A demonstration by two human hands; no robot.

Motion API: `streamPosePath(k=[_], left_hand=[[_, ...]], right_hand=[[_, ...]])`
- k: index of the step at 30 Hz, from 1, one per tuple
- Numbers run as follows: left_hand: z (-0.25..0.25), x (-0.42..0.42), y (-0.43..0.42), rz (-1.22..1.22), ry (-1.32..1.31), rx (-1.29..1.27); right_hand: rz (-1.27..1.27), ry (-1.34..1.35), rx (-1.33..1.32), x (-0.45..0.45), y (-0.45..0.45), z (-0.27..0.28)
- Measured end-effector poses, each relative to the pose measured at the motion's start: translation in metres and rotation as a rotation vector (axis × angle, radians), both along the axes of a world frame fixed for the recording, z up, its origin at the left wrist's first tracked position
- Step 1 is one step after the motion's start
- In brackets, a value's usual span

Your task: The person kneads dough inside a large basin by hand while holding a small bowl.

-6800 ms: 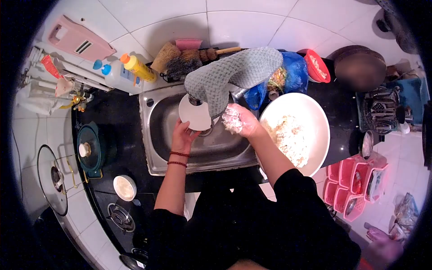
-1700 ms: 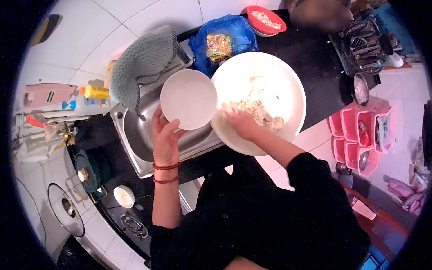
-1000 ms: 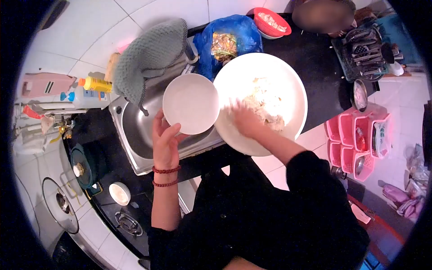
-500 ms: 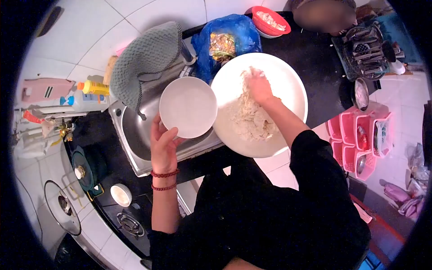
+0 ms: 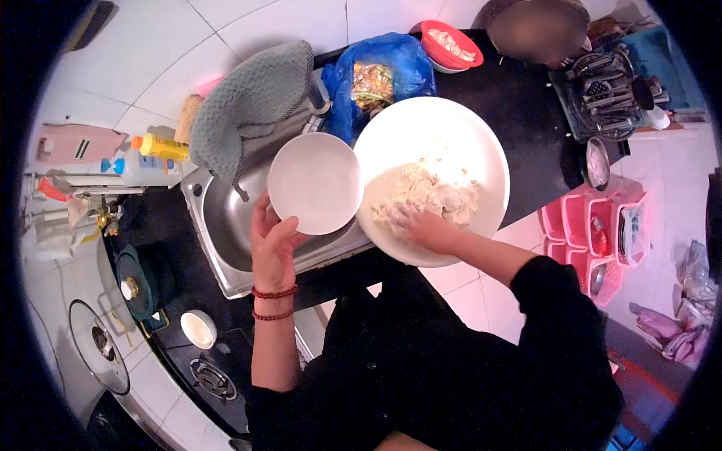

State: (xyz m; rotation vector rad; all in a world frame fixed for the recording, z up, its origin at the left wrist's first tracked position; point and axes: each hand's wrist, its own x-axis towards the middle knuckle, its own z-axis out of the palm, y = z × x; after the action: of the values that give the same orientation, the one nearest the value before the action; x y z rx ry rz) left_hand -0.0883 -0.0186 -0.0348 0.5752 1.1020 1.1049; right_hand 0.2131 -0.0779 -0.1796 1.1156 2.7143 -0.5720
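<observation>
My left hand [image 5: 274,244] grips the lower edge of a small white bowl [image 5: 316,183], held above the sink [image 5: 229,218] and beside the large basin. Inside the large white basin [image 5: 481,135] lies a pale, crumbly dough-like mass [image 5: 451,197]. My right hand [image 5: 421,228] rests on the near left part of this mass, fingers spread and coated with it. Whether any of it is held under the palm is hidden.
A grey-green cloth [image 5: 252,98] drapes over the tap. Behind the basin are a blue bag [image 5: 410,64] of scraps and a red bowl [image 5: 432,45]. Utensils [image 5: 605,94] lie at right; a dark green pot [image 5: 135,278] and small bowl [image 5: 198,328] stand at left.
My right hand went from the sink into the basin, then to its far side, and is now back at the near left. The small bowl has moved out from beneath the cloth, still in my left hand.
</observation>
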Motion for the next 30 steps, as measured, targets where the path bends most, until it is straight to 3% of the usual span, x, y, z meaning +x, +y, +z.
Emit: streamPosePath(k=[2, 4, 6, 8, 11, 14, 15, 17, 19, 21, 22, 24, 28, 29, 30], left_hand=[[0.0, 0.001, 0.001, -0.016, 0.035, -0.002], [0.003, 0.003, 0.002, -0.013, 0.021, -0.003], [0.004, 0.004, 0.0, -0.007, 0.004, -0.005], [0.005, 0.0, -0.001, -0.009, 0.016, 0.011], [0.004, 0.0, -0.003, 0.007, -0.007, 0.007], [0.0, -0.001, -0.004, 0.0, 0.064, -0.005], [0.001, -0.002, -0.004, -0.001, 0.072, -0.01], [0.004, 0.0, -0.005, 0.019, 0.021, -0.025], [0.002, 0.0, -0.003, -0.001, 0.013, -0.024], [0.001, 0.0, 0.0, -0.007, 0.0, -0.019], [0.002, -0.001, 0.001, -0.018, -0.015, -0.008], [0.003, 0.0, -0.001, -0.027, -0.027, 0.001], [0.004, 0.006, 0.001, -0.034, 0.011, 0.002], [0.004, 0.006, 0.0, -0.044, 0.012, -0.005], [0.004, 0.008, 0.0, -0.04, 0.02, -0.002]], right_hand=[[0.003, 0.073, -0.013, -0.011, 0.034, -0.006], [-0.597, 0.143, -0.206, -0.026, 0.066, -0.022], [-0.467, 0.294, 0.355, 0.009, 0.097, -0.091], [-0.773, 0.182, 0.096, 0.032, 0.123, -0.042], [-0.753, -0.279, 0.188, 0.044, 0.116, 0.016], [-0.805, -0.285, 0.264, 0.029, 0.123, -0.038], [-0.794, -0.313, 0.13, 0.013, 0.127, -0.042], [-0.604, -0.422, 0.358, -0.015, 0.104, -0.072], [-0.449, -0.172, 0.01, -0.042, 0.073, -0.004], [-0.29, -0.012, 0.024, -0.028, 0.017, -0.022], [-0.29, -0.017, 0.023, -0.022, 0.006, -0.005], [-0.06, -0.195, 0.099, -0.013, -0.006, 0.014], [-0.115, -0.269, 0.122, -0.013, 0.03, -0.024], [-0.334, -0.088, 0.058, -0.015, 0.05, -0.062], [-0.33, -0.08, 0.06, -0.015, 0.068, -0.065]])
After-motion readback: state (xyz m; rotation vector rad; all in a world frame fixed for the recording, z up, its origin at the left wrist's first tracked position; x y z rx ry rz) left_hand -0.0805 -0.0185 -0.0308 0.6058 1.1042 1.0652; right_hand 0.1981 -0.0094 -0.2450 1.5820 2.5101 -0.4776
